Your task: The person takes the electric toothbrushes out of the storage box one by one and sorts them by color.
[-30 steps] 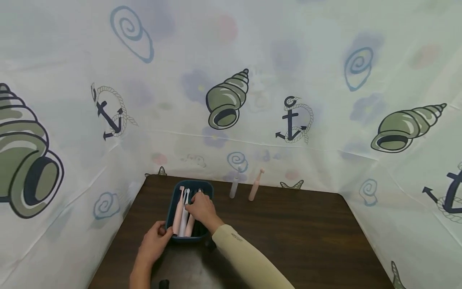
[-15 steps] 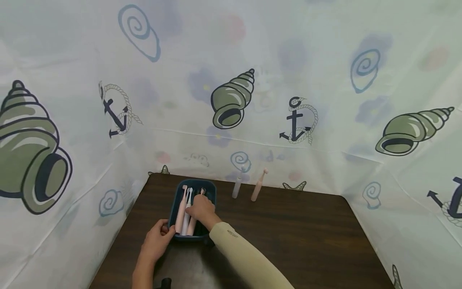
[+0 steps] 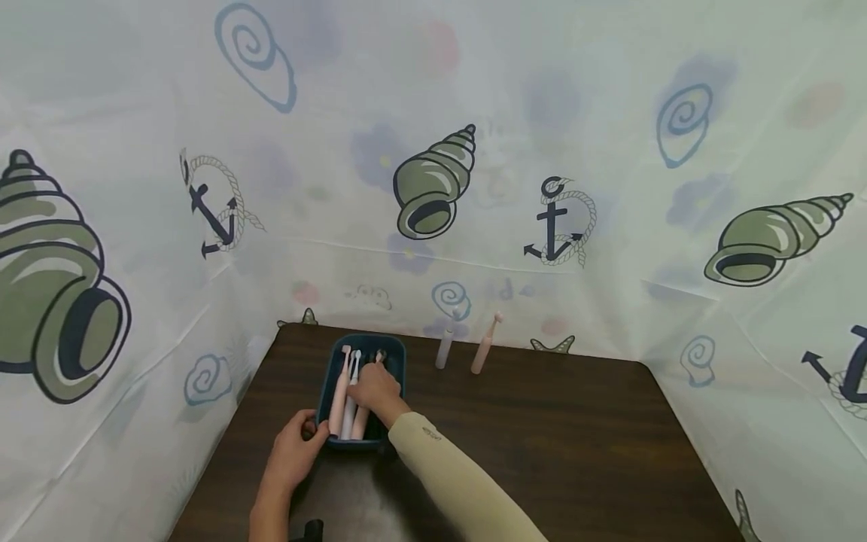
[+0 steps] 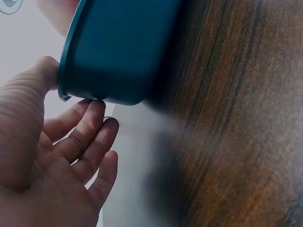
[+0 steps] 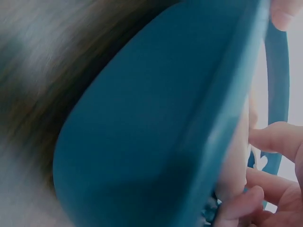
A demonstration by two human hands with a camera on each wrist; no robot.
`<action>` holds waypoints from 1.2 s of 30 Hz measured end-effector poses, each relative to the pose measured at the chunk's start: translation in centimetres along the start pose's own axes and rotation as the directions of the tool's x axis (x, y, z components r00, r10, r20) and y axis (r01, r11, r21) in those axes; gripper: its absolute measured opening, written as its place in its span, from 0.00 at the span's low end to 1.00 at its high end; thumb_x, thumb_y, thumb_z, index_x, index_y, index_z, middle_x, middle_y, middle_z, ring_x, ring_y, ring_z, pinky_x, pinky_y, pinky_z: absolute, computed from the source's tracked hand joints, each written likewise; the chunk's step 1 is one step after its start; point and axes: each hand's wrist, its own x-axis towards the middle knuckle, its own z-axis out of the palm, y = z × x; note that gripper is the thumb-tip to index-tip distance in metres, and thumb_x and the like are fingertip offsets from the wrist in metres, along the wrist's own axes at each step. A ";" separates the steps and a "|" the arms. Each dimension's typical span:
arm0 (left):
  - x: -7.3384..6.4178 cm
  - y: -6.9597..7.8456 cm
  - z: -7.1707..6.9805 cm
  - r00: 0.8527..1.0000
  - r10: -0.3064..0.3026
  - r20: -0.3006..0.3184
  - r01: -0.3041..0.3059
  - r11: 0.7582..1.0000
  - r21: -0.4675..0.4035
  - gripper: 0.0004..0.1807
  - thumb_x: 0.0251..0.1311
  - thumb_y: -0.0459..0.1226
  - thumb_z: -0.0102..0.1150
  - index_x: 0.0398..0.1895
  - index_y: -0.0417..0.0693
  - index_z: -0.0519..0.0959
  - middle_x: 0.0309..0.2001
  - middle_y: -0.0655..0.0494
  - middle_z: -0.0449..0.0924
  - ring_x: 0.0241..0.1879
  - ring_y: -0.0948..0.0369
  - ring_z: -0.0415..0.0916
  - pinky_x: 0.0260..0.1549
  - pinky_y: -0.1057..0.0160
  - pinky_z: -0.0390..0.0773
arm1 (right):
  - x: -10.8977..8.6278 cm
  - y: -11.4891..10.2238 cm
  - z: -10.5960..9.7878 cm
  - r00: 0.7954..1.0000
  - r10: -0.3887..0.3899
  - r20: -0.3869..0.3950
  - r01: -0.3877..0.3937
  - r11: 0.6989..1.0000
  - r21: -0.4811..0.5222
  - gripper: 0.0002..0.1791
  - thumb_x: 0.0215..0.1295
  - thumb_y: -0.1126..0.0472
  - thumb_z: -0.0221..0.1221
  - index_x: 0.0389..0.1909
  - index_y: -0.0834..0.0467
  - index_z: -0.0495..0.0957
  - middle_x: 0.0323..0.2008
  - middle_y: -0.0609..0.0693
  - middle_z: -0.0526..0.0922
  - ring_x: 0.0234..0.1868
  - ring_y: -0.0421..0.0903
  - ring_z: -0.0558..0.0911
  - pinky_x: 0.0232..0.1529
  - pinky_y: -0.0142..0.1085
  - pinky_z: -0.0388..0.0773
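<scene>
Left hand (image 3: 294, 448) pinches the blue tray (image 4: 118, 52) at its near-left corner. Right hand (image 3: 378, 390) inside, pinching a pink toothbrush (image 3: 360, 423) beside a white one (image 3: 348, 418).

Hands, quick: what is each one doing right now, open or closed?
Left hand: closed, pinching the near left corner of the blue tray.
Right hand: closed, it seems, on the rightmost pink toothbrush in the tray.
</scene>
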 end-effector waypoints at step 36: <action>-0.6 -0.2 -0.6 0.999 0.028 0.024 -0.029 0.999 0.018 0.34 0.78 0.50 0.57 0.72 0.31 0.69 0.59 0.34 0.80 0.54 0.46 0.78 0.54 0.41 0.79 | -3.3 -0.7 -0.9 0.997 0.038 -0.068 -0.008 0.922 0.386 0.18 0.70 0.48 0.69 0.23 0.48 0.75 0.20 0.43 0.71 0.20 0.43 0.69 0.23 0.37 0.63</action>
